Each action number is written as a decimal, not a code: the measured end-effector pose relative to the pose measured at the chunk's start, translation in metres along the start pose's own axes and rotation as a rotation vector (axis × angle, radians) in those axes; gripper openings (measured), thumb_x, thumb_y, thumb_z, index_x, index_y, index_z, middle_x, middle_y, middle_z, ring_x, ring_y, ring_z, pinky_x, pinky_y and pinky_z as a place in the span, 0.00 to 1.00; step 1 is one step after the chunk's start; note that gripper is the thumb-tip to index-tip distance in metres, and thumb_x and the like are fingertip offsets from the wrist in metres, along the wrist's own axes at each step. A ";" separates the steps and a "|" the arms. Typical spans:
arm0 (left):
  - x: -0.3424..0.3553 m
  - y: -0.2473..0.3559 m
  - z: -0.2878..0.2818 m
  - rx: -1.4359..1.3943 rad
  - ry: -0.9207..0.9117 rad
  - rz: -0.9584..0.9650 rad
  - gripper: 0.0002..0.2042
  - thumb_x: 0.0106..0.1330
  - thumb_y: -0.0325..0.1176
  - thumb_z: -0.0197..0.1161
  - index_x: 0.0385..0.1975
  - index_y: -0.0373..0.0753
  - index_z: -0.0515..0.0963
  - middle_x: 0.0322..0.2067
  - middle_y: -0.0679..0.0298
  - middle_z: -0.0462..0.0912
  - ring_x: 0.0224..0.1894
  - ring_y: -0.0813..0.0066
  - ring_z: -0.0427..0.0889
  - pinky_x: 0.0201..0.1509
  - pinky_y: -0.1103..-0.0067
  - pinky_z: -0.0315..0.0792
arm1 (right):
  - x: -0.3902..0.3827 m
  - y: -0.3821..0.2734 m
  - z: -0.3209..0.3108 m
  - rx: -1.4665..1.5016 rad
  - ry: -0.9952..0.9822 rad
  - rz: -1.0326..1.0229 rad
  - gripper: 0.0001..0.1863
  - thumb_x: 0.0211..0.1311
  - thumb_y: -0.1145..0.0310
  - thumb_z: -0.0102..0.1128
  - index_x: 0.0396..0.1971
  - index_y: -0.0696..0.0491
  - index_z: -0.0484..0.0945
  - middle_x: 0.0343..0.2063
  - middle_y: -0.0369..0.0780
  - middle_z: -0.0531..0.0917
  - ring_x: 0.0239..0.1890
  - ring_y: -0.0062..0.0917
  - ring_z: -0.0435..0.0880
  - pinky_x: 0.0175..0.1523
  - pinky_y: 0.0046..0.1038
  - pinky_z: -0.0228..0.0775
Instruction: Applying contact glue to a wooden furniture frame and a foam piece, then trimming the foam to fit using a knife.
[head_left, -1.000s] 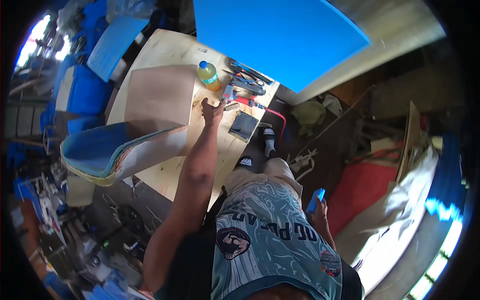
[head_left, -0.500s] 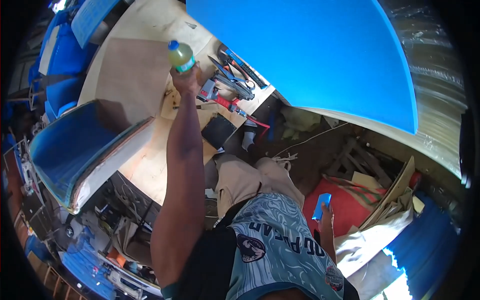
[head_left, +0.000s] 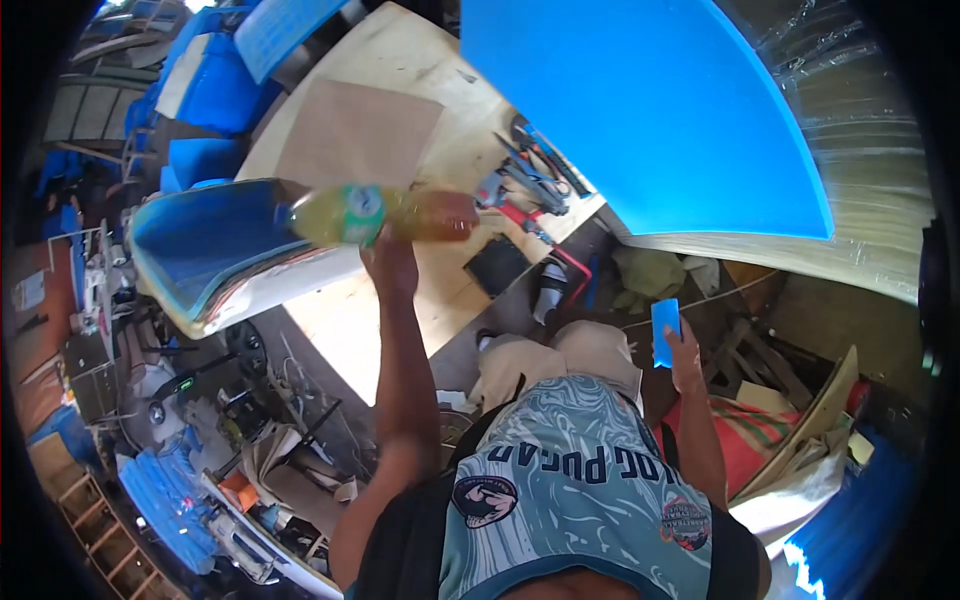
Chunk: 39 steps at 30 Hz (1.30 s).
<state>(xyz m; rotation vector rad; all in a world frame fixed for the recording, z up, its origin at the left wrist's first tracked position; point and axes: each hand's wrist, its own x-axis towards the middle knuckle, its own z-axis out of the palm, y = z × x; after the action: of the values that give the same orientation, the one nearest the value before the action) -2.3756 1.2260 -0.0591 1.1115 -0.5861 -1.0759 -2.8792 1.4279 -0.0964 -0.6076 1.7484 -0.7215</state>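
My left hand [head_left: 393, 268] is closed around a clear plastic bottle [head_left: 330, 214] with a green label and yellowish to amber liquid inside. It is tipped on its side above the wooden table [head_left: 350, 310], its cap end toward the left. The bottle's outline is slightly smeared by motion. In my right hand [head_left: 685, 355] is a small blue rectangular block [head_left: 665, 325], gripped between thumb and fingers out beside my leg. A curved blue padded shell [head_left: 165, 240] with a pale rim is behind the bottle's cap end.
A large blue sheet [head_left: 640, 120] reaches over the table's far right. Hand tools [head_left: 535, 165] and a grey and red air tool [head_left: 505, 200] with a red hose lie at the table edge. Near them is a black square [head_left: 497, 265]. A brown sheet [head_left: 355, 130] lies farther back.
The bottle has gone from upright to lying sideways in my left hand, and sits nearer to me. My right hand has risen forward with the blue block. The whole view has shifted.
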 end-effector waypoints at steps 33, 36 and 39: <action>-0.091 0.243 -0.061 2.305 -0.593 -0.670 0.34 0.42 0.44 0.79 0.47 0.35 0.70 0.37 0.47 0.85 0.44 0.48 0.84 0.48 0.61 0.78 | 0.013 -0.115 0.388 0.220 -1.459 0.401 0.39 0.67 0.53 0.59 0.72 0.50 0.55 0.53 0.44 0.75 0.47 0.31 0.81 0.40 0.33 0.82; -0.093 0.250 -0.067 2.223 -0.606 -0.670 0.37 0.41 0.47 0.80 0.50 0.36 0.71 0.40 0.47 0.84 0.46 0.48 0.83 0.50 0.61 0.77 | 0.015 -0.123 0.395 0.219 -1.484 0.409 0.38 0.67 0.53 0.59 0.72 0.49 0.55 0.54 0.43 0.75 0.48 0.31 0.82 0.40 0.32 0.81; -0.094 0.251 -0.073 2.066 -0.604 -0.616 0.37 0.39 0.50 0.81 0.49 0.39 0.74 0.44 0.50 0.83 0.50 0.48 0.81 0.54 0.62 0.75 | 0.016 -0.127 0.401 0.252 -1.473 0.429 0.38 0.67 0.53 0.59 0.72 0.50 0.55 0.54 0.43 0.76 0.48 0.30 0.82 0.40 0.32 0.81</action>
<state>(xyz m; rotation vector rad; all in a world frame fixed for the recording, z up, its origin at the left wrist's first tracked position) -2.2558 1.3550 0.1555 2.8486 -2.1700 -1.0974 -2.4924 1.2618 -0.1016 -0.3639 0.3591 -0.0502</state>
